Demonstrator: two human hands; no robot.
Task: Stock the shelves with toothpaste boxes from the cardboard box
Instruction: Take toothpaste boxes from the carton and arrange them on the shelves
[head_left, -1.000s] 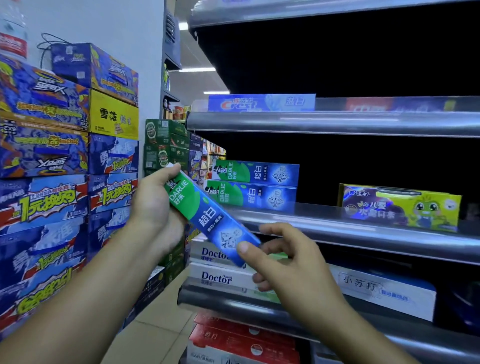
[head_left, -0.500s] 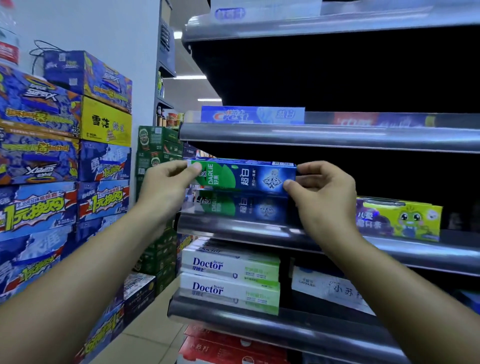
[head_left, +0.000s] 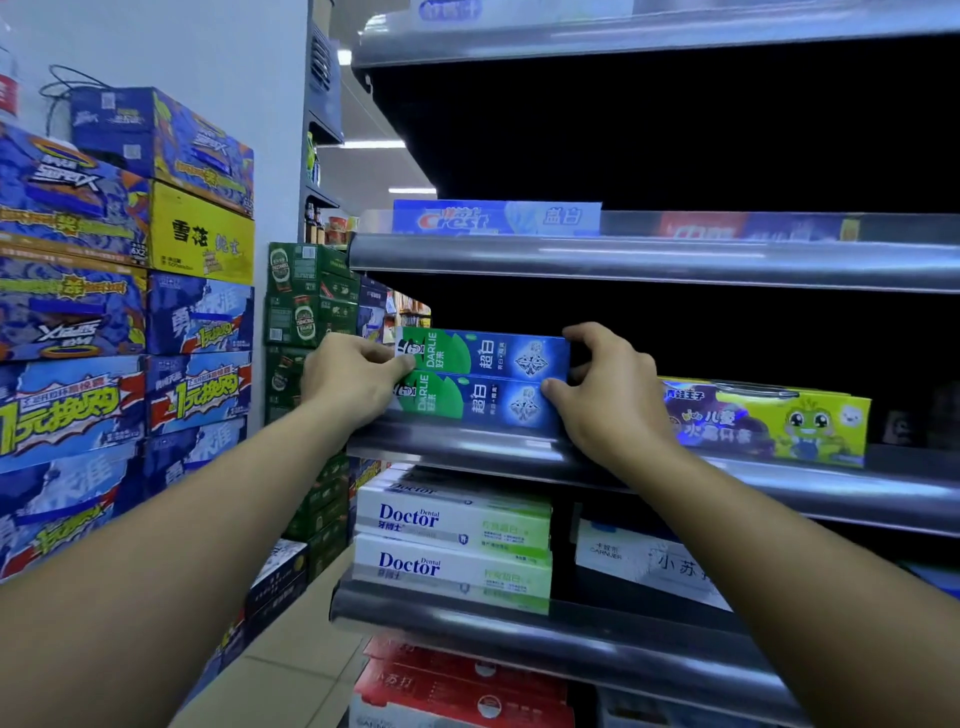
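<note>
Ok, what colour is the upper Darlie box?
The upper Darlie box is green at left, blue at right, white lettering; head view.

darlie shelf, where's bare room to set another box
Free: the height above the top Darlie box, below the shelf holding the Crest box. The gap between that Darlie box and the kids' toothpaste box is filled by the right hand; the left hand crowds the other end. Behind is too dark to tell.

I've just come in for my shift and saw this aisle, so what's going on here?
A person is stocking toothpaste. The left hand and right hand grip the ends of the top toothpaste box, which lies on a second box at the left end of the middle shelf. A yellow box sits to the right.
</note>
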